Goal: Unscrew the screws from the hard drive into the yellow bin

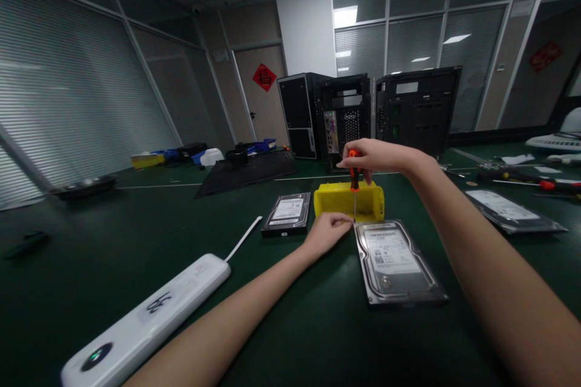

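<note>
A silver hard drive (396,263) lies flat on the green table in front of me. My right hand (370,158) is closed round the orange handle of a small screwdriver (354,184) held upright, its tip at the drive's far left corner. My left hand (327,231) rests beside that corner, fingers pinched near the screwdriver's tip; what they pinch is too small to see. A yellow plastic bin (348,201) stands just behind the drive. A second hard drive (288,214) lies to the left of the bin.
A white power strip (145,320) with its cable lies at the near left. Black computer cases (372,111) stand at the back. A black panel (247,172) lies at the back left, a bagged part (512,211) and tools (544,184) at the right.
</note>
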`<state>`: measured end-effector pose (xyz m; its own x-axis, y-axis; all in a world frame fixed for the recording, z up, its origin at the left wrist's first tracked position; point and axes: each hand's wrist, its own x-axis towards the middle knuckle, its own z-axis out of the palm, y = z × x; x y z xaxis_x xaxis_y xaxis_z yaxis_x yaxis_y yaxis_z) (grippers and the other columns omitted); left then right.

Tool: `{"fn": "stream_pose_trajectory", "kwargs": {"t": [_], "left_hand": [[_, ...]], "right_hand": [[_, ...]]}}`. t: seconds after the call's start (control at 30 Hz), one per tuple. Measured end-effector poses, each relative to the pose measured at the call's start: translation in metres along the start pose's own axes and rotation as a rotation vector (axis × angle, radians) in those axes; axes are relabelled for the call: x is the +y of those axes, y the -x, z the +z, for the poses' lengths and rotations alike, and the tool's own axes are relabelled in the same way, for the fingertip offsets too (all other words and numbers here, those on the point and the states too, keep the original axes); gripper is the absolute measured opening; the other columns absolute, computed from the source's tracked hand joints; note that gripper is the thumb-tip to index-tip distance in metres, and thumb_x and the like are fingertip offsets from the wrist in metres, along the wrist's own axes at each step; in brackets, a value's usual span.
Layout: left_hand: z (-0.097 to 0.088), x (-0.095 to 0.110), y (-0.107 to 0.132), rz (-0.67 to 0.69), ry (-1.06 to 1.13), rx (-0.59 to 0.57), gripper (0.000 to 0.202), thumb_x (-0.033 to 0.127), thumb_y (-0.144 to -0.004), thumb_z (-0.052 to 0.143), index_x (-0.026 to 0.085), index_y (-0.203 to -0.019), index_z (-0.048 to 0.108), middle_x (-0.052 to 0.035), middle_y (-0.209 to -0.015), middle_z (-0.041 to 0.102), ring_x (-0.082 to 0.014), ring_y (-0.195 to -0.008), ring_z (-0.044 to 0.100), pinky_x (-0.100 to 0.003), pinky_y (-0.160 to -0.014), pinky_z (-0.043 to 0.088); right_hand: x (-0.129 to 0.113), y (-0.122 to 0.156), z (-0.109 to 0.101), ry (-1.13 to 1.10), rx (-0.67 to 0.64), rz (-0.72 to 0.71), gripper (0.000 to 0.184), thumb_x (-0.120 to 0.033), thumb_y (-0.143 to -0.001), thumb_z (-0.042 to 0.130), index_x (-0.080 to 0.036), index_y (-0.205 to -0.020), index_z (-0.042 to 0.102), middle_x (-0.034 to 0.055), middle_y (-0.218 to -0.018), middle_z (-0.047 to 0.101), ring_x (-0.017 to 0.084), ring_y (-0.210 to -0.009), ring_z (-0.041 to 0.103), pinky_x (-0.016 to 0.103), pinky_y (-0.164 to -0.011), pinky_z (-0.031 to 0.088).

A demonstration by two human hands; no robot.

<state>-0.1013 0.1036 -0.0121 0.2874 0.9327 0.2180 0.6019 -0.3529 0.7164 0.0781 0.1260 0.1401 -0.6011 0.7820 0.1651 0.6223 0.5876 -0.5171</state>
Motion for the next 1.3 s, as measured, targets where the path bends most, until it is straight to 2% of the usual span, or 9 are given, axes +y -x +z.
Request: {"fn": "stream_pose_trajectory", "kwargs": {"t": [0.1,0.2,0.3,0.37,0.53,0.63,1.0,1.13,1.3], "left_hand": [[0.001,-0.001,-0.001,0.013,-0.002,-0.007,0.030,0.030,-0.077,0.053,0.012,-0.094,0.071,-0.0067,-0.086,0.071,-0.0199,-0.080,0.062,-0.028,-0.075,0.045],[0.001,-0.002,-0.001,0.014,-0.010,-0.007,0.031,0.030,-0.077,0.053,0.012,-0.094,0.070,-0.0070,-0.085,0.071,-0.0199,-0.079,0.062,-0.028,-0.074,0.046],[0.001,-0.002,-0.001,0.015,-0.011,-0.003,0.031,0.030,-0.077,0.053,0.012,-0.095,0.071,-0.0064,-0.083,0.070,-0.0197,-0.077,0.062,-0.028,-0.072,0.046],[0.001,-0.001,0.000,0.014,-0.008,0.004,0.030,0.030,-0.077,0.053,0.013,-0.094,0.071,-0.0057,-0.081,0.070,-0.0195,-0.076,0.062,-0.027,-0.071,0.046],[0.001,0.000,0.000,-0.006,-0.033,0.013,0.031,0.031,-0.076,0.053,0.013,-0.094,0.071,-0.0051,-0.076,0.069,-0.0192,-0.074,0.061,-0.027,-0.069,0.045],[0.001,-0.001,0.000,-0.003,-0.058,0.009,0.034,0.033,-0.077,0.052,0.013,-0.096,0.071,-0.0049,-0.075,0.069,-0.0187,-0.071,0.060,-0.027,-0.068,0.044],[-0.001,0.001,0.001,0.014,-0.030,-0.008,0.033,0.033,-0.078,0.051,0.012,-0.096,0.070,-0.0071,-0.086,0.070,-0.0201,-0.079,0.062,-0.029,-0.075,0.045],[0.000,0.000,0.000,0.016,-0.016,-0.015,0.032,0.032,-0.078,0.051,0.011,-0.095,0.070,-0.0076,-0.087,0.070,-0.0202,-0.080,0.062,-0.028,-0.075,0.045],[0.000,0.000,-0.002,0.027,0.026,-0.030,0.032,0.032,-0.079,0.051,0.011,-0.094,0.070,-0.0077,-0.087,0.070,-0.0197,-0.080,0.062,-0.028,-0.075,0.045]], "right_hand": [[-0.002,0.001,-0.001,0.078,0.032,0.012,0.027,-0.043,-0.081,0.054,-0.016,-0.080,0.049,0.0073,-0.079,0.065,0.012,-0.052,0.061,0.021,-0.047,0.046],[-0.003,0.003,-0.001,0.103,0.066,0.078,0.032,-0.046,-0.085,0.043,-0.015,-0.083,0.050,0.0093,-0.080,0.065,0.012,-0.048,0.059,0.024,-0.047,0.047],[-0.004,0.004,-0.002,-0.006,0.032,0.140,0.024,-0.033,-0.089,0.033,-0.015,-0.090,0.049,0.0106,-0.089,0.064,0.011,-0.049,0.059,0.025,-0.049,0.049],[-0.003,0.003,-0.002,-0.095,-0.012,0.142,0.018,-0.027,-0.088,0.036,-0.016,-0.091,0.049,0.0096,-0.091,0.064,0.011,-0.050,0.061,0.024,-0.051,0.051],[-0.006,-0.002,0.000,-0.299,-0.127,0.055,0.014,-0.026,-0.088,0.042,-0.015,-0.084,0.050,0.0051,-0.076,0.065,0.010,-0.054,0.064,0.019,-0.053,0.051],[-0.009,-0.005,0.002,-0.333,-0.140,0.025,0.016,-0.026,-0.088,0.044,-0.014,-0.081,0.050,0.0047,-0.073,0.065,0.010,-0.056,0.065,0.017,-0.053,0.051],[-0.007,-0.004,0.000,-0.078,0.037,0.059,0.035,-0.049,-0.077,0.056,-0.014,-0.076,0.056,0.0096,-0.081,0.068,0.014,-0.053,0.065,0.024,-0.052,0.053],[-0.010,-0.002,-0.004,0.080,0.057,0.100,0.038,-0.052,-0.074,0.058,-0.014,-0.072,0.058,0.0105,-0.075,0.068,0.016,-0.051,0.064,0.026,-0.051,0.052],[0.001,-0.002,-0.006,0.176,0.086,0.171,0.039,-0.052,-0.078,0.052,-0.015,-0.067,0.057,0.0104,-0.064,0.067,0.016,-0.050,0.063,0.027,-0.055,0.052]]}}
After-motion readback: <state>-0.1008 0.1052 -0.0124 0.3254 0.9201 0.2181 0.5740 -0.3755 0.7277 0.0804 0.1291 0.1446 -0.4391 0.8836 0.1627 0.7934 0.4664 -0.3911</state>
